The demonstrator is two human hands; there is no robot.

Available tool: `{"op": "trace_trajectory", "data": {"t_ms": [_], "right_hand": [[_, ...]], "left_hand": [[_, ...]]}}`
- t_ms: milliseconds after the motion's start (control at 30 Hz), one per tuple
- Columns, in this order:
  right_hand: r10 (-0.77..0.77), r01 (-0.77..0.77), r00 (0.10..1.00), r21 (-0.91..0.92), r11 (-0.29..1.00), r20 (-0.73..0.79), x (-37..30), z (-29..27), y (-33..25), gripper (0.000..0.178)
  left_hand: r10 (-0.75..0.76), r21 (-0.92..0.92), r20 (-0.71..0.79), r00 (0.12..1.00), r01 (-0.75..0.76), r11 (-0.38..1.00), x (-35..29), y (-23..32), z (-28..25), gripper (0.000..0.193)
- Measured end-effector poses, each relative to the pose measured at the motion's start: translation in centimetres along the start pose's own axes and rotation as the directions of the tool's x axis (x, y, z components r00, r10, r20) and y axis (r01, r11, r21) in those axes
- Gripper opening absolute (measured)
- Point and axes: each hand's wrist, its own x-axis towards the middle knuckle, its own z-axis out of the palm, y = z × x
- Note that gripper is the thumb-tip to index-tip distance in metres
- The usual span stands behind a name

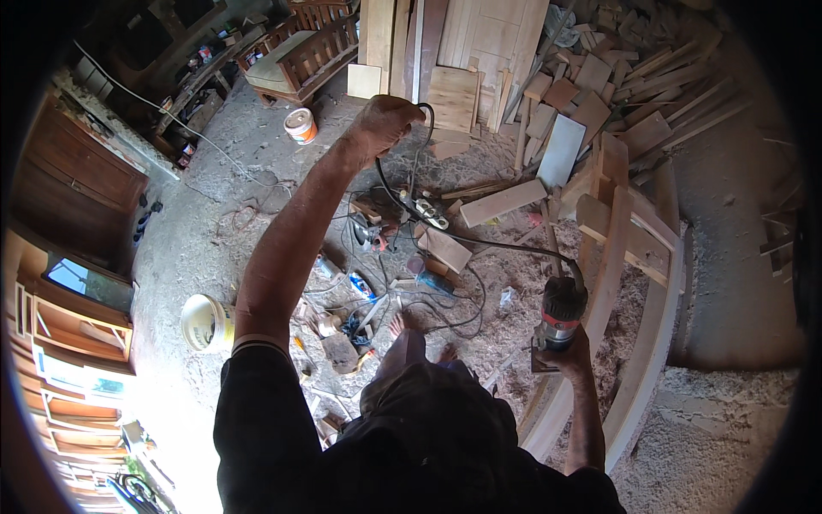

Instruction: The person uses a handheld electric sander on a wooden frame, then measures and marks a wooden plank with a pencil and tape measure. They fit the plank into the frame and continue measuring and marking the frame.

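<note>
Well left of the power tool, a white bucket is being supported by the floor. Beyond and left of the power tool, its black cord is being gripped by the raised left hand. The power tool itself is being grasped by the right hand, beside a pale wooden beam.

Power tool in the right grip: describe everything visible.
The power tool is compact, roughly cylindrical: dark upper housing, red band, greyish lower body, flat base plate. The right grip holds its lower body, dark end toward the picture's top. A black cord runs from that end to the left grip. Wooden beams lie beside it; contact and running state can't be told.
</note>
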Motion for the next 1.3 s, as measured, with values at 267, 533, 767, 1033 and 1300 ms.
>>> {"op": "trace_trajectory", "data": {"t_ms": [267,533,767,1033,1300], "right_hand": [[-0.008,0.01,1.0,0.11,0.994,-0.015,7.0,3.0,-1.5,0.079],[-0.02,0.02,1.0,0.151,0.988,-0.001,11.1,6.4,-5.4,0.075],[-0.08,0.085,0.996,0.173,0.981,-0.037,14.8,8.1,-6.6,0.071],[-0.082,0.073,0.995,0.173,0.982,0.05,19.6,8.6,-7.4,0.071],[-0.049,0.047,0.999,0.163,0.986,0.01,21.3,8.2,-7.1,0.069]], "left_hand": [[0.079,-0.016,0.052,0.996,-0.078,0.997,1.5,-0.1,-4.9,0.025],[0.125,-0.005,0.141,0.982,-0.126,0.992,3.7,-0.3,-8.1,0.029],[0.132,0.041,0.117,0.984,-0.138,0.99,5.4,0.0,-8.3,0.033],[0.176,0.109,0.18,0.968,-0.198,0.974,7.5,1.0,-7.6,0.035],[0.229,0.256,0.232,0.945,-0.287,0.923,10.7,0.4,-5.4,0.032]]}}
